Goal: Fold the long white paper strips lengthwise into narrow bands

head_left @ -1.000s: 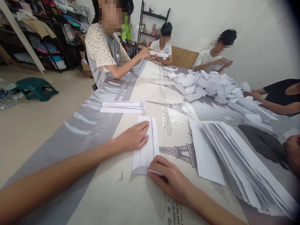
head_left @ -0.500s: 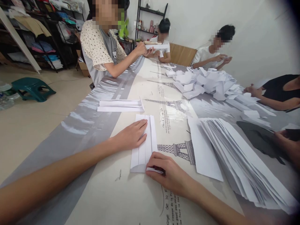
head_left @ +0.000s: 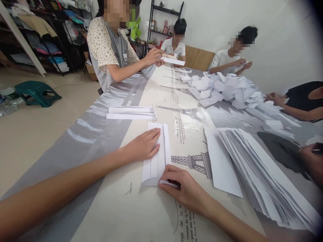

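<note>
A white paper (head_left: 154,169), folded lengthwise with several crease lines, lies on the patterned tablecloth in front of me. My left hand (head_left: 145,143) rests flat on its upper left part, fingers stretched out. At the lower right corner, the thumb and fingers of my right hand (head_left: 183,185) pinch the paper's edge, which curls up between them. Beyond my left hand lie some folded white papers (head_left: 131,116), set crosswise. To the right of my right hand is a thick fanned stack of white sheets (head_left: 254,171).
A heap of loose folded papers (head_left: 224,89) covers the table's far right. A person in dotted sleeves (head_left: 101,43) holds a long white paper (head_left: 174,61) across the table. Other people sit around the far and right sides. A green stool (head_left: 37,92) stands on the floor at left.
My hands stay nearly in place on the paper; the whole view has shifted slightly. The person in dotted sleeves has lowered and tilted the long white paper.
</note>
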Demonstrator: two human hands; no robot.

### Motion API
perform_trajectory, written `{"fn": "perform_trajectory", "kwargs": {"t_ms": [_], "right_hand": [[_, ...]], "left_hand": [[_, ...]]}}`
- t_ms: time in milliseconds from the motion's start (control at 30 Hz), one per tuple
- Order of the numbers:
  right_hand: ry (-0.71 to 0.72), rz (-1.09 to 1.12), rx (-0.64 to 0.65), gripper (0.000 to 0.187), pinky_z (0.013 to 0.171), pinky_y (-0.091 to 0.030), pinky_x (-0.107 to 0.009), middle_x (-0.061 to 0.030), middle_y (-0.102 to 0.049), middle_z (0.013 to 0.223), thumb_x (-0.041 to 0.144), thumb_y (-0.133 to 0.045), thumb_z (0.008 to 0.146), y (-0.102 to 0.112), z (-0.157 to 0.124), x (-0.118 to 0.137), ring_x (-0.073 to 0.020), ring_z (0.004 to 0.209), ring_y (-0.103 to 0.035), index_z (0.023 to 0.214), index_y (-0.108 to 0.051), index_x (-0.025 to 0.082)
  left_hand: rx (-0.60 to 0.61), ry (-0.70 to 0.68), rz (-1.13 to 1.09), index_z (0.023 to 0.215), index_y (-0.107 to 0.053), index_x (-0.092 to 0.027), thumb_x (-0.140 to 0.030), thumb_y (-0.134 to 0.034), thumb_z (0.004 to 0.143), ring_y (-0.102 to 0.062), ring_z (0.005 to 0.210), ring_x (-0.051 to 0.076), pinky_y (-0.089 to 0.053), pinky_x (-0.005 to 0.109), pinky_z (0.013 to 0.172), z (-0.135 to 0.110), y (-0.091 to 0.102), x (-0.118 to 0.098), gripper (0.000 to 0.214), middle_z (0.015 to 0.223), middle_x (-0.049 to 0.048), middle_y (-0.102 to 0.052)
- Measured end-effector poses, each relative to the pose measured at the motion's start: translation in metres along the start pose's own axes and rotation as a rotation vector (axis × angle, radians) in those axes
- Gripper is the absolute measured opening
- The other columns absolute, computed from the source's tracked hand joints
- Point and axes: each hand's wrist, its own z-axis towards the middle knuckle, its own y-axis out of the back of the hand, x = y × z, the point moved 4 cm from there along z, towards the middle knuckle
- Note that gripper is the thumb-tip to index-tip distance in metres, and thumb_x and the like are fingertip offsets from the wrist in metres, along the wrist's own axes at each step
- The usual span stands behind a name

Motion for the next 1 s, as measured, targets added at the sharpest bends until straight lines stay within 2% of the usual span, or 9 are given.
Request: {"fn": "perform_trajectory", "kwargs": {"t_ms": [133,300,400,467,567,667,733,867,1000], "right_hand": [[-0.035,-0.059,0.006,0.018,0.069,-0.043,-0.029,-0.0003,-0.061,0.089,0.020,-0.059,0.097,0.001,0.002,0.005,-0.0151,0.077,-0.057,0.081,-0.068,0.021],[-0.042,-0.141,-0.015,0.012,0.063,-0.043,-0.029,0.0012,-0.065,0.079,0.021,-0.069,0.090,0.007,0.004,0.009,-0.0146,0.069,-0.056,0.078,-0.071,0.022],[-0.009,-0.080,0.033,0.005,0.066,-0.048,-0.029,0.0011,-0.070,0.084,0.022,-0.071,0.090,0.013,0.004,0.008,-0.0141,0.071,-0.060,0.087,-0.075,0.024],[0.009,-0.034,0.067,0.008,0.069,-0.050,-0.029,0.0006,-0.073,0.088,0.021,-0.069,0.091,0.016,0.004,0.007,-0.0141,0.073,-0.063,0.093,-0.076,0.025],[0.016,-0.049,0.064,0.009,0.066,-0.048,-0.029,0.0005,-0.072,0.086,0.022,-0.066,0.093,0.017,0.006,0.006,-0.0140,0.072,-0.060,0.090,-0.074,0.024],[-0.010,-0.088,0.012,0.003,0.062,-0.045,-0.028,0.0000,-0.069,0.087,0.022,-0.069,0.091,0.015,0.007,0.004,-0.0145,0.072,-0.057,0.093,-0.069,0.023],[-0.006,-0.103,-0.023,0.012,0.061,-0.044,-0.027,0.0004,-0.065,0.089,0.021,-0.071,0.088,0.013,0.007,0.001,-0.0146,0.073,-0.055,0.098,-0.064,0.023],[0.075,-0.182,-0.077,0.022,0.062,-0.044,-0.026,0.0008,-0.059,0.096,0.018,-0.070,0.089,0.011,0.004,-0.004,-0.0130,0.069,-0.050,0.103,-0.055,0.024],[0.214,-0.246,-0.092,0.014,0.063,-0.045,-0.028,-0.0025,-0.057,0.106,0.024,-0.070,0.093,0.011,0.003,-0.008,-0.0114,0.066,-0.048,0.098,-0.057,0.023]], "left_hand": [[0.003,-0.002,0.005,0.146,-0.040,0.003,-0.030,-0.033,0.105,-0.041,0.145,0.030,-0.033,0.040,0.121,0.000,-0.001,0.000,0.053,0.153,0.0246,-0.045],[-0.022,-0.005,-0.016,0.146,-0.039,0.001,-0.031,-0.031,0.105,-0.041,0.145,0.030,-0.035,0.042,0.120,-0.001,-0.001,0.000,0.052,0.154,0.0251,-0.044],[-0.031,-0.007,-0.025,0.147,-0.038,0.001,-0.031,-0.031,0.105,-0.041,0.145,0.030,-0.035,0.042,0.120,-0.002,-0.001,0.000,0.053,0.154,0.0251,-0.044],[-0.036,-0.005,-0.037,0.147,-0.038,0.000,-0.030,-0.032,0.105,-0.041,0.145,0.030,-0.035,0.042,0.120,-0.002,-0.001,0.000,0.052,0.154,0.0243,-0.044],[-0.030,-0.001,-0.028,0.146,-0.039,0.001,-0.031,-0.032,0.105,-0.042,0.144,0.030,-0.035,0.042,0.120,-0.002,0.000,-0.001,0.052,0.154,0.0247,-0.044],[-0.031,0.004,-0.012,0.146,-0.039,0.002,-0.031,-0.032,0.105,-0.042,0.144,0.030,-0.036,0.040,0.120,-0.002,0.001,-0.001,0.053,0.154,0.0248,-0.044],[-0.029,0.008,-0.010,0.146,-0.039,0.003,-0.030,-0.032,0.105,-0.042,0.144,0.030,-0.036,0.040,0.119,-0.001,0.001,-0.001,0.053,0.154,0.0250,-0.044],[-0.038,0.008,-0.020,0.147,-0.039,0.002,-0.030,-0.033,0.105,-0.043,0.144,0.030,-0.037,0.040,0.119,-0.001,-0.001,0.000,0.053,0.155,0.0244,-0.043],[-0.059,-0.007,-0.030,0.147,-0.040,-0.002,-0.030,-0.033,0.105,-0.045,0.143,0.029,-0.039,0.041,0.118,-0.001,0.000,0.000,0.051,0.154,0.0231,-0.044]]}}
